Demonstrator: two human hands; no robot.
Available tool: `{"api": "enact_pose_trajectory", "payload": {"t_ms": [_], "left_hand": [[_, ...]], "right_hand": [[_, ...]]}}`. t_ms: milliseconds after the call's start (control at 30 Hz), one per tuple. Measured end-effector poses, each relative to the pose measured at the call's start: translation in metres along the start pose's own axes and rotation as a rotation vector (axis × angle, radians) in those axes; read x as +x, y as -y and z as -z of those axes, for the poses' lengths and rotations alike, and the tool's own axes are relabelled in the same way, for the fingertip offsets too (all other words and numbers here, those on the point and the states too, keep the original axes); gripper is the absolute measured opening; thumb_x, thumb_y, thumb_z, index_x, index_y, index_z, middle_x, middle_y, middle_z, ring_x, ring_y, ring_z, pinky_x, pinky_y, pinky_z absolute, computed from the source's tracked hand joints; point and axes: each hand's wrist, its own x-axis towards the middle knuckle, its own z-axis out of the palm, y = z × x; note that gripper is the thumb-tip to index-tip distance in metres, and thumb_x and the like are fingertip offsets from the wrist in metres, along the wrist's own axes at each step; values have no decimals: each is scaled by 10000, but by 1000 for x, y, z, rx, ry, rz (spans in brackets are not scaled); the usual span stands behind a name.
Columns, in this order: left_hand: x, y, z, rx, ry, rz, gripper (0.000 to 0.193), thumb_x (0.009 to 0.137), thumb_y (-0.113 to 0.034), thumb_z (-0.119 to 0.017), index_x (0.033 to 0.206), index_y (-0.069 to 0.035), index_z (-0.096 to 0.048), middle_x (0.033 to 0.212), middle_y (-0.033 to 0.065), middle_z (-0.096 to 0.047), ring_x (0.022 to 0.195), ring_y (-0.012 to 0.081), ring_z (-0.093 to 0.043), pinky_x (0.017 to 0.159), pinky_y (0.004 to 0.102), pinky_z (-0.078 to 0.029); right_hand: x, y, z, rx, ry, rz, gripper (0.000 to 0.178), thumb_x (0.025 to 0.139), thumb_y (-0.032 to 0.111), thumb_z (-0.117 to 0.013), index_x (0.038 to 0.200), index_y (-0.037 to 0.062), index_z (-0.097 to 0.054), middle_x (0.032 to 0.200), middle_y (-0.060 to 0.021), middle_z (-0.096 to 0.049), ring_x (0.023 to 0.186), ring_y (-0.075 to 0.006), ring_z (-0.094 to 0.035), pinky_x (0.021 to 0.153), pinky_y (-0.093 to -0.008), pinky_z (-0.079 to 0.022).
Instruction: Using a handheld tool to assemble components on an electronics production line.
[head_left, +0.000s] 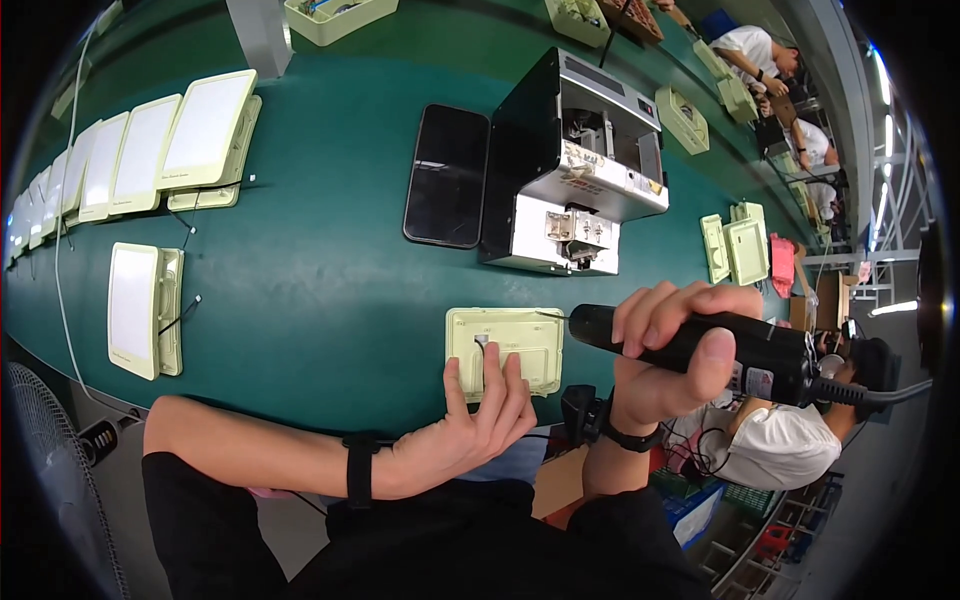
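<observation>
A pale green rectangular panel (528, 335) lies back side up near the front edge of the green table (330, 290). My left hand (490, 405) rests on its near edge, fingers spread flat over it. My right hand (665, 345) grips a black electric screwdriver (740, 350), held sideways, with its tip pointing left at the panel's upper right corner. A cable runs off the tool to the right.
A black and silver machine (575, 165) stands behind the panel, a black phone-like slab (447, 175) to its left. Several pale green panels (140, 150) line the far left, one (145, 308) lies alone. Trays (735, 245) sit right; other people work at the far right.
</observation>
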Motion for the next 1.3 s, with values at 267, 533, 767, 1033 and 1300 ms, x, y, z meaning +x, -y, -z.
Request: {"api": "enact_pose_trajectory", "payload": {"t_ms": [267, 533, 767, 1033, 1300], "left_hand": [[2, 7, 4, -9, 2, 5, 433, 927, -345, -513, 1223, -38, -588, 1285, 231, -641, 1173, 397, -641, 778, 514, -615], [-14, 1, 23, -7, 10, 16, 490, 932, -353, -486, 1274, -26, -615, 1317, 260, -630, 1174, 349, -640, 805, 487, -608], [-25, 0, 32, 44, -25, -14, 513, 942, -364, -486, 1318, -30, -584, 1342, 264, -615, 1190, 358, -629, 797, 481, -614], [-41, -2, 32, 44, -4, -7, 514, 946, -364, -483, 1336, -41, -568, 1364, 249, -605, 1219, 370, -608, 794, 483, -618], [-40, 4, 19, 86, -44, -20, 508, 935, -367, -491, 1303, -30, -585, 1370, 266, -602, 1195, 338, -633, 778, 462, -610]], "right_hand": [[4, -13, 0, 11, 10, -1, 284, 990, 311, -570, 1027, 62, -439, 646, -59, -447, 464, -154, -412, 458, -331, -403], [-4, -1, -10, -2, 14, -1, 262, 989, 294, -566, 1021, 61, -453, 642, -60, -451, 468, -155, -425, 455, -325, -404], [24, 49, -23, 95, 67, 213, 241, 998, 283, -545, 1035, 55, -474, 645, -60, -455, 466, -151, -421, 448, -326, -397], [32, 34, -49, -78, -79, 95, 230, 1015, 283, -515, 1048, 58, -486, 648, -55, -452, 454, -148, -406, 440, -321, -378], [15, 38, -53, 7, 18, 184, 213, 1015, 271, -510, 1029, 59, -503, 647, -46, -443, 455, -145, -401, 446, -320, -375]]}}
